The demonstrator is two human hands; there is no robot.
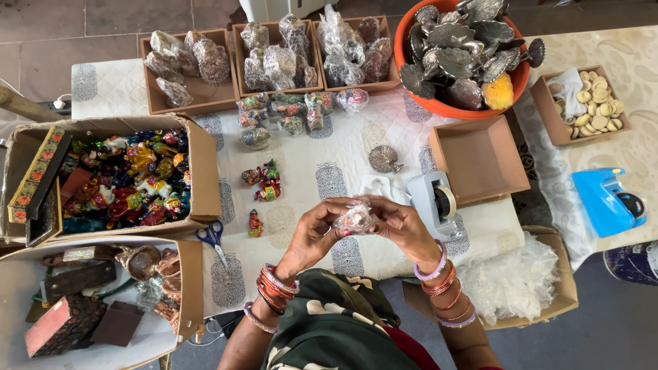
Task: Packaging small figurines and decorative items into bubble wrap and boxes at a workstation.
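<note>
Three shallow wooden trays (192,103) of wrapped items stand in a row at the table's far edge, and two more trays (480,161) sit right of them. Two tape dispensers (433,202) show, one pair of scissors (214,236), and one orange bowl (418,96).

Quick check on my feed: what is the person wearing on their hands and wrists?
Both hands are bare, with no gloves. The left hand has a stack of red and orange bangles at the wrist, edged with pale ones, and a thin purple one farther up the forearm. The right hand wears a lilac bangle, then red-orange ones, then another lilac. No sleeves cover the forearms.
</note>
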